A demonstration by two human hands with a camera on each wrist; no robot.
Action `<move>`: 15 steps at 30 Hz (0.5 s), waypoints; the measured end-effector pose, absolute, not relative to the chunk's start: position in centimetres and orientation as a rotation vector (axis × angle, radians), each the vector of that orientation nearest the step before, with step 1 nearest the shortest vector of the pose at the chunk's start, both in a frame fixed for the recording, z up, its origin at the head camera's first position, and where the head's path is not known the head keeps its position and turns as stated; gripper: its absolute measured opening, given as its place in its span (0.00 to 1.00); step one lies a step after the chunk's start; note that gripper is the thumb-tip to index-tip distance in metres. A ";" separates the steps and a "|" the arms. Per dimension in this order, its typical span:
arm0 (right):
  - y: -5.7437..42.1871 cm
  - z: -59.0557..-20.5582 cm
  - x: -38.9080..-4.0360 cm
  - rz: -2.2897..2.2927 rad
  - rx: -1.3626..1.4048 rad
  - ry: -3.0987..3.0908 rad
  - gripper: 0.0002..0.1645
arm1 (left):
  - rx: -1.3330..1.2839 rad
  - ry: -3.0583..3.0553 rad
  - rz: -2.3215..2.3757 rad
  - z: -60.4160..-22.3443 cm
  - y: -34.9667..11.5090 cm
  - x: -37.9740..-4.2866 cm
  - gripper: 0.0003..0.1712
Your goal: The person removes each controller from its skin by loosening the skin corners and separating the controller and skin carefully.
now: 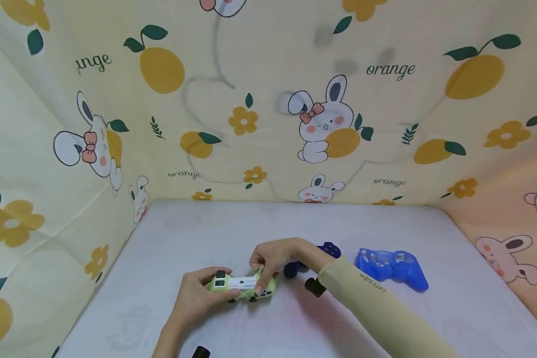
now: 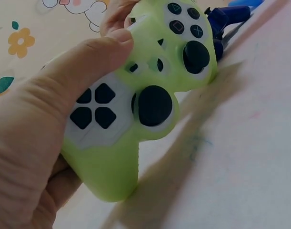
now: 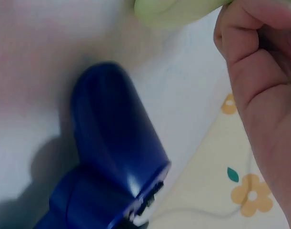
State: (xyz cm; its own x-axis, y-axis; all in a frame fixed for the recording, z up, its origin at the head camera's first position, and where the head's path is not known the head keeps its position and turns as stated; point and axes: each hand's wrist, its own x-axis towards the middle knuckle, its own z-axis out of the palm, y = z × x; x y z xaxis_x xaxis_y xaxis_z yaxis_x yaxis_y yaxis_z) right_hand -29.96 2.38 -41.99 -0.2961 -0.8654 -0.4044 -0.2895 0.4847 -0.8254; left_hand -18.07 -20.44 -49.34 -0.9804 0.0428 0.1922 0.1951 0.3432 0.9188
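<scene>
A white game controller with black buttons and sticks sits in a light green silicone cover. My left hand grips its left end, the thumb lying across the front. At the other end my right hand pinches the cover's edge with curled fingers; in the right wrist view, part of the green cover shows beside those fingers. Some of the right hand's grip is hidden. Close behind the right wrist lies a dark blue controller, partly covered by the arm.
An empty bright blue silicone controller cover lies on the white table at the right. Printed cloth walls with oranges and rabbits enclose the back and sides.
</scene>
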 end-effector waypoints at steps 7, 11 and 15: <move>3.7 -42.8 -29.4 -0.997 -1.019 1.935 0.30 | -0.149 -2.450 -1.773 -49.4 -20.3 -18.3 0.33; 4.9 -43.8 -28.6 -1.160 -0.993 2.013 0.30 | -0.136 -2.430 -1.790 -49.2 -20.0 -18.4 0.33; 5.7 -44.6 -28.0 -1.282 -1.005 2.074 0.28 | -0.120 -2.387 -1.848 -49.1 -19.8 -18.7 0.33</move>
